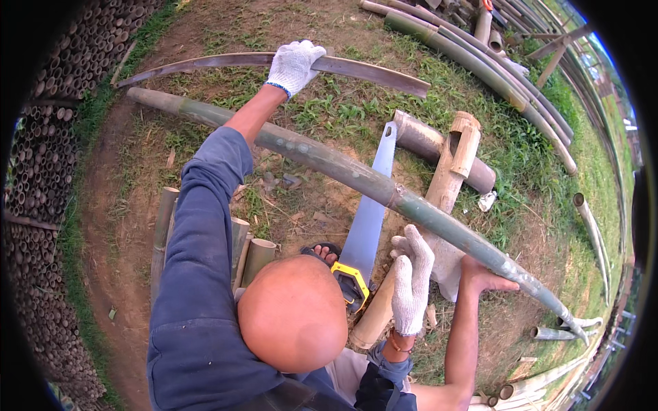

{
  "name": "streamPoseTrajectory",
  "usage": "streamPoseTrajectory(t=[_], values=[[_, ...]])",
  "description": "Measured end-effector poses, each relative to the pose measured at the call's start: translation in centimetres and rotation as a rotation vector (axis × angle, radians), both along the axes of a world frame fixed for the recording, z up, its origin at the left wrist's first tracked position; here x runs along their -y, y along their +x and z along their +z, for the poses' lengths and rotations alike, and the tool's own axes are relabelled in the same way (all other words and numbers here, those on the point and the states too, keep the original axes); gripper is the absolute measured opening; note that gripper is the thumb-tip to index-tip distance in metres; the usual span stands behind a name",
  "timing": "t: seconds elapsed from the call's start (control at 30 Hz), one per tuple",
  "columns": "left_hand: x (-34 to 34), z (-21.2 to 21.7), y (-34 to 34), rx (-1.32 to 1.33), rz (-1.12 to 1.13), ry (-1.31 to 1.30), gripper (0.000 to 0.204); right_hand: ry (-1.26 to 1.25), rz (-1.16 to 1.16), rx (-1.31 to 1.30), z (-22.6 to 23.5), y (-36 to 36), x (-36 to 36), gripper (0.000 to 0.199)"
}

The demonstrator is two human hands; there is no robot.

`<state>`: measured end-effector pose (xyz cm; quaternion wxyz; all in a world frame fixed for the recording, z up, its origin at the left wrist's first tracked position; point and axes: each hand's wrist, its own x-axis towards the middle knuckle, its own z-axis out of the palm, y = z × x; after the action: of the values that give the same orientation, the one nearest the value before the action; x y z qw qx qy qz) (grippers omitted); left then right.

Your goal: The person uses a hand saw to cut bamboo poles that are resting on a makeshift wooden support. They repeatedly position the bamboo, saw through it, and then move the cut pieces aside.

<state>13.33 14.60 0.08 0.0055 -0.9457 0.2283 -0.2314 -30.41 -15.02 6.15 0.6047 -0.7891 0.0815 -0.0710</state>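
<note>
My left hand (295,67), in a white knitted glove, is closed round a long split bamboo strip (373,72), beyond a long green bamboo pole (308,152). My right hand (412,277), gloved alike, is raised with its fingers stretched out and nothing in it, on the near side of the pole. The pole slants across the view, over a notched bamboo support (449,175). My bare foot (483,275) is against its right part. A handsaw (364,233) with a yellow and black handle lies crossing beneath the pole, left of my right hand.
A thick brown bamboo piece (419,135) lies across the support. Upright cut bamboo sections (259,257) stand beside my left arm. Long poles (466,61) lie at the far right, and a large stack of cut bamboo (48,157) fills the left edge.
</note>
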Motion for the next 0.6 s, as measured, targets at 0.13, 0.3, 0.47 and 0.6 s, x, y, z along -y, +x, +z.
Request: streamPoseTrajectory(t=[0.13, 0.3, 0.47, 0.6], values=[[4.5, 3.8, -8.7, 0.018, -0.539, -0.094, 0.043, -0.453, -0.09, 0.245, 2.6, 2.7, -0.2, 0.061], [9.5, 4.7, -21.0, -0.053, -0.635, -0.19, 0.013, -1.11, 0.076, 0.287, 6.4, 6.0, 1.5, 0.076], [9.3, 5.4, -25.7, -0.435, -0.615, -0.132, 0.018, -0.941, 0.589, -0.249, 7.8, 9.0, 3.6, 0.068], [2.8, 6.4, -22.4, -0.819, -0.52, 0.072, 0.051, -0.9, 0.639, -0.239, 5.8, 7.7, 3.9, 0.068]])
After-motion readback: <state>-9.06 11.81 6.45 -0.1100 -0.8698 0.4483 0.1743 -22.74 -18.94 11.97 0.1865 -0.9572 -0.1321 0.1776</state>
